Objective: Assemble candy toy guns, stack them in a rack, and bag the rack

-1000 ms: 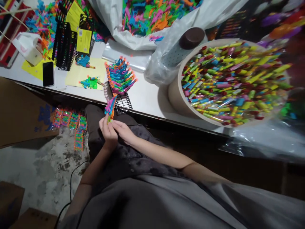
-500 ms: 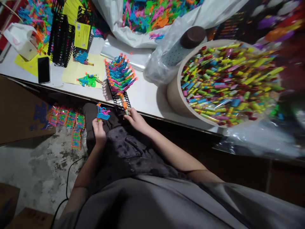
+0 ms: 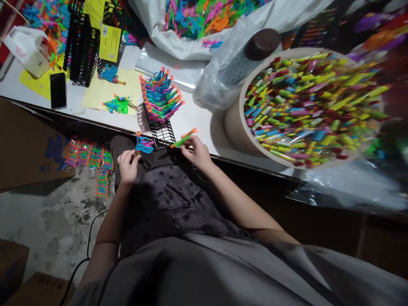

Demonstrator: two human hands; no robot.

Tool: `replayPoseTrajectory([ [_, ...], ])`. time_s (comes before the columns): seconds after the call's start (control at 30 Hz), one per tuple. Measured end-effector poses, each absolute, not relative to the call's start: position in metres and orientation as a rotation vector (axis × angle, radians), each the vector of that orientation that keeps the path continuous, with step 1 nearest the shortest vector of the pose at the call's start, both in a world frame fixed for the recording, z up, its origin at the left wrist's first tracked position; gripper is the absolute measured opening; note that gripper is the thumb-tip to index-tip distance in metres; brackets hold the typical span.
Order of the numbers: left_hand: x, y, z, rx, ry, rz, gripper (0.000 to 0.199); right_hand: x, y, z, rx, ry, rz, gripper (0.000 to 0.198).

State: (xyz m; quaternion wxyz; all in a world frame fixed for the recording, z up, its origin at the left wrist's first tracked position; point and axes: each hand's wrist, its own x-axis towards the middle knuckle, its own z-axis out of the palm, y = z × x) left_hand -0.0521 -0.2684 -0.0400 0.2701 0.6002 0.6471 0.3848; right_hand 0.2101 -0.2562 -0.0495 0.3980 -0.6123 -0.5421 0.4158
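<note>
My left hand (image 3: 128,165) is closed, pinching a small blue plastic toy (image 3: 145,145) with orange and pink parts, just off the table's front edge. Between the fingertips of my right hand (image 3: 200,156) is a slim green plastic toy (image 3: 184,138) with orange ends, held slantwise. Left of it lies a black plastic basket (image 3: 164,135). Colourful plastic toys with orange tips (image 3: 162,97) stand in a tight row over its far part; its near grid is bare. The toys' exact kind is too small to make out.
On the table (image 3: 197,114) lie loose toys (image 3: 117,104), a phone (image 3: 58,90) and stacked black baskets (image 3: 81,53). A large tub (image 3: 234,114) of wrapped candy tubes stands right, beside a dark-lidded bottle (image 3: 237,63). Behind is a white sack (image 3: 178,50) of toys. Packed toys (image 3: 91,154) lie lower left.
My right hand has moved right, away from the basket's near end, where an orange toy was in its fingers; a green-and-orange one now shows there. My left hand has turned its blue toy slightly rightward.
</note>
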Motion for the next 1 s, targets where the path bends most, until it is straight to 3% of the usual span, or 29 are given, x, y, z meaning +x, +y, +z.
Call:
replayPoseTrajectory([
  [0.27,-0.027,-0.22,-0.038,1.774,1.646,1.308,0.013,0.203,-0.193,-0.088,-1.381,-1.107,0.958,0.031],
  [0.67,0.016,-0.167,-0.068,1.496,1.743,1.17,0.01,0.18,-0.155,-0.102,-1.564,-1.077,0.893,0.02],
  [1.0,0.006,-0.158,-0.054,1.782,1.734,0.97,0.009,0.174,-0.153,-0.094,-1.653,-1.342,0.66,0.018],
])
